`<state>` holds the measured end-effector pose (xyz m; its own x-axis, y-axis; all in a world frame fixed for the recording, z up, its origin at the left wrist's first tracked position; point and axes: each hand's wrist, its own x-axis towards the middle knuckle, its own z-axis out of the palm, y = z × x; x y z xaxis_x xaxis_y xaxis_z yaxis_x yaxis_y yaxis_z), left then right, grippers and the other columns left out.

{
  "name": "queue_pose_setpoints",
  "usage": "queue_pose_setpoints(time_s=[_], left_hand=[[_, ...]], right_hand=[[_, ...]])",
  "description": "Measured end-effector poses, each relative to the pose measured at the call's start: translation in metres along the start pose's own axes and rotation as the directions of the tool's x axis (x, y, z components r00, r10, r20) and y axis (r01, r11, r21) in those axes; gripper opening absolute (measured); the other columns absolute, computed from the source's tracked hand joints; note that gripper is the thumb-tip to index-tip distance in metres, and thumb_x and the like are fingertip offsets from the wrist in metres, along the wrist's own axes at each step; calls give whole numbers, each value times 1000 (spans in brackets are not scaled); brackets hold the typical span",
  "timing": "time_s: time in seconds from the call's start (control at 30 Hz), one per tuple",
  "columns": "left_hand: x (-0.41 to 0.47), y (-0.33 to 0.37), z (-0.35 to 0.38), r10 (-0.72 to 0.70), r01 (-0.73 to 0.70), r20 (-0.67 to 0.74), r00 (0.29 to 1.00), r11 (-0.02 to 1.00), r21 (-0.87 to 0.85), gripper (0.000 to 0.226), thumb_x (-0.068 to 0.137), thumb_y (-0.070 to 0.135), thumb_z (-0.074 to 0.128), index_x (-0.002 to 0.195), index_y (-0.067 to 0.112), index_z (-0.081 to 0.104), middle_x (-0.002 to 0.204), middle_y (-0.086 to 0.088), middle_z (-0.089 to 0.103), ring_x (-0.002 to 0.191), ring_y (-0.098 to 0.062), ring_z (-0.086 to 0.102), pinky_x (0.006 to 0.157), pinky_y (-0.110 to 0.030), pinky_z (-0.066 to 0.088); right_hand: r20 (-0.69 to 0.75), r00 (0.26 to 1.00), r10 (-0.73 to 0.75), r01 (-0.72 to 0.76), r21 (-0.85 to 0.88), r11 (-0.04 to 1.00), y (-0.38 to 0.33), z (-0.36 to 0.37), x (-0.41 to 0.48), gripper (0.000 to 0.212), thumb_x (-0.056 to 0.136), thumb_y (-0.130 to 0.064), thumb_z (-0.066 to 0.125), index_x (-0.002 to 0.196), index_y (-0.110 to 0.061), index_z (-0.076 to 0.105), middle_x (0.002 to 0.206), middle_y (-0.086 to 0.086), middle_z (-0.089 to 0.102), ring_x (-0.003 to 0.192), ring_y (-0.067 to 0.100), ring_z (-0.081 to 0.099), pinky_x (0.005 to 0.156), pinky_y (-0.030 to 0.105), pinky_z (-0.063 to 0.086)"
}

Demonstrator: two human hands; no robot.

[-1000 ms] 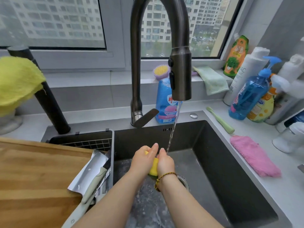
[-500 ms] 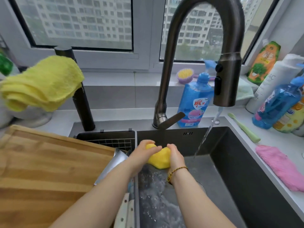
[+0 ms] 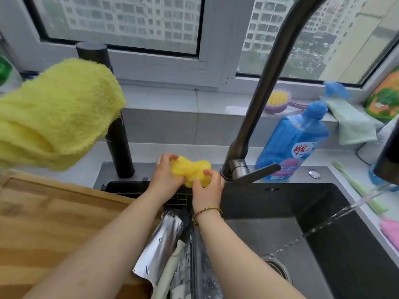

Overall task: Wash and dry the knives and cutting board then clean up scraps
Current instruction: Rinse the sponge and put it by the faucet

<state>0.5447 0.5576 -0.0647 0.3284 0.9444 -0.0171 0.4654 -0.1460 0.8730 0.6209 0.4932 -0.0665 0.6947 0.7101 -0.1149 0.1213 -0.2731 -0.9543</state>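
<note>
— Your two hands have come up and to the left, away from the water [image 3: 336,214].
— What do they hold?
— Your left hand [image 3: 166,178] and right hand [image 3: 207,190] both squeeze the yellow sponge [image 3: 190,169], fingers curled round it, over the black rack [image 3: 129,186].
— Where are the knife and board?
— Your big knife [image 3: 162,244] lies in the rack under your arms, just beside the wooden cutting board [image 3: 54,223] on your left. Water runs into the sink [image 3: 280,201].

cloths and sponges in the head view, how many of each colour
yellow: 2, fluffy yellow towel, squeezed yellow sponge
green: 1, folded pale green cloth on windowsill
pink: 1, fluffy pink cloth at right edge
total: 4
</note>
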Motion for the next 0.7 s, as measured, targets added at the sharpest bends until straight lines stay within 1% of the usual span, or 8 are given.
queue_pose_setpoints(time_s=[0.1,0.17,0.23,0.3,0.4,0.57,0.63,0.7], left_hand=[[18,-10,-5,6,-3,-53,999,999,54,57,76,-2,67,126,2,42,132,-16,38,119,-25,41,81,-18,30],[29,-13,-6,26,-19,-72,997,995,100,57,76,4,69,127,4,43,132,-14,40,121,-25,40,89,-23,32],[38,-15,-6,30,-18,-67,997,985,171,57,78,10,69,129,8,43,133,-12,44,121,-26,42,94,-27,33],[46,-18,-3,18,-1,-53,998,951,310,57,80,19,68,131,12,43,134,-9,47,123,-26,42,98,-30,31],[55,-27,0,12,6,-31,999,848,529,53,84,34,63,131,19,45,138,-8,45,132,-23,34,103,-29,21],[54,-31,1,7,-10,6,1000,788,615,51,89,40,54,135,22,43,145,-7,38,140,-18,20,107,-31,14],[52,-30,0,16,-37,38,999,759,650,53,91,41,50,139,23,38,148,-4,34,141,-19,17,109,-33,14],[50,-31,-1,8,-53,69,998,734,678,57,93,42,45,144,23,28,153,-4,22,142,-21,13,112,-36,11]], right_hand=[[76,981,-179,188,-144,972,-5,10,18,31,86,5,45,116,1,52,128,12,41,112,16,42,90,11,28],[132,970,-205,233,-251,939,-9,10,35,35,87,7,43,120,0,51,130,14,43,121,21,42,96,11,24],[193,962,-194,250,-333,909,-7,10,47,38,88,5,41,125,-2,49,134,13,41,123,22,42,97,12,23],[263,949,-171,274,-429,861,-1,13,53,41,90,1,41,130,-5,45,140,11,36,127,23,38,101,17,24],[358,926,-123,334,-620,711,9,13,60,43,93,-9,39,136,-9,39,147,8,30,134,25,28,109,27,20],[414,907,-80,376,-708,598,14,10,66,46,96,-18,37,141,-16,31,153,4,20,140,23,16,115,32,16],[428,902,-50,373,-718,587,12,10,64,49,96,-21,37,144,-17,25,154,4,13,142,23,10,115,33,12],[428,903,-18,349,-710,612,11,9,60,52,97,-20,35,146,-19,18,156,5,5,143,23,4,116,33,8]])
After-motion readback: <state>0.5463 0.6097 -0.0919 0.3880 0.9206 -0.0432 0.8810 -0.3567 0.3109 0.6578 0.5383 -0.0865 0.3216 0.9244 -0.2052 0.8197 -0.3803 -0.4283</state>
